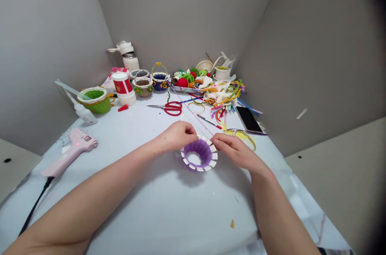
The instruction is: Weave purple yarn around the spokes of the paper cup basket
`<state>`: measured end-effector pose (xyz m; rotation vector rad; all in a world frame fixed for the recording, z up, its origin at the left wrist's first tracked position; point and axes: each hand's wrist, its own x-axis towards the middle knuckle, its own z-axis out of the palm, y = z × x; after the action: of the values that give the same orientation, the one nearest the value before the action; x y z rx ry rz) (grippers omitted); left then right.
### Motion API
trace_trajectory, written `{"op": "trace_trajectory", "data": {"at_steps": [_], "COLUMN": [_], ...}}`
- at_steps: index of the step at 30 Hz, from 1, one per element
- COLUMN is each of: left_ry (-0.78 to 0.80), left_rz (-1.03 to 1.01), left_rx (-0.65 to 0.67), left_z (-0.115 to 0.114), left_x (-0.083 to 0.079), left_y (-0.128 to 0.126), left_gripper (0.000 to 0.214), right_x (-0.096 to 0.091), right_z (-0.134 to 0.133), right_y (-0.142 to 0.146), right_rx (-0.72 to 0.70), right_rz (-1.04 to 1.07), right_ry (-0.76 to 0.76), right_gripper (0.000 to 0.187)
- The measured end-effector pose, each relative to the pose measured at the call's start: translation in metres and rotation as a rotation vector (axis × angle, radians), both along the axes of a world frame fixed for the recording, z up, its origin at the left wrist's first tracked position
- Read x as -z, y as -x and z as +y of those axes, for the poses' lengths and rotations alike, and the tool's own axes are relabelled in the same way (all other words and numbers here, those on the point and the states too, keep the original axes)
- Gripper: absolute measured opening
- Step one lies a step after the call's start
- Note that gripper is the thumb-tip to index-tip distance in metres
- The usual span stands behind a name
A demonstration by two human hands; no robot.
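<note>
A small paper cup (184, 158) stands tilted between my hands, its rim cut into white tabs folded outward and its inside lined with purple yarn (208, 154). My left hand (181, 136) pinches the far left part of the rim, fingers curled. At the right side of the rim, my right hand (233, 148) is closed with thumb and forefinger together where a thin purple strand (193, 113) arrives from the back of the table. The fingertips partly hide what each hand grips.
A pink glue gun (74, 152) lies at left with its cord. Red-handled scissors (172, 108), a pen (209, 121) and a phone (249, 119) lie beyond my hands. Finished little baskets (143, 87), a green basket (95, 101), a glue bottle (85, 114) and yarn scraps (223, 93) line the back.
</note>
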<state>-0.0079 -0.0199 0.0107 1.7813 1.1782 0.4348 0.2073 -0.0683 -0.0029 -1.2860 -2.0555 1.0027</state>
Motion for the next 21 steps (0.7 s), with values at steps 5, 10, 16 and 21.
{"op": "trace_trajectory", "data": {"at_steps": [5, 10, 16, 21], "left_ry": [-0.020, 0.002, -0.018, 0.011], "left_rz": [0.044, -0.064, -0.078, -0.072], "left_rx": [0.039, 0.097, 0.090, 0.045], "left_z": [-0.003, -0.004, 0.000, 0.002], "left_x": [-0.008, -0.002, 0.009, 0.011], "left_y": [0.001, -0.004, -0.006, -0.003], "left_gripper": [0.017, 0.024, 0.027, 0.025], "right_x": [0.002, 0.004, 0.005, 0.002], "right_z": [-0.001, -0.003, -0.001, 0.003], "right_y": [0.007, 0.016, 0.011, -0.003], "right_rx": [0.029, 0.043, 0.047, 0.080], "right_rz": [0.008, 0.008, 0.003, -0.024], "right_ry": [0.011, 0.010, -0.023, -0.072], "right_gripper": [0.033, 0.031, 0.036, 0.021]}}
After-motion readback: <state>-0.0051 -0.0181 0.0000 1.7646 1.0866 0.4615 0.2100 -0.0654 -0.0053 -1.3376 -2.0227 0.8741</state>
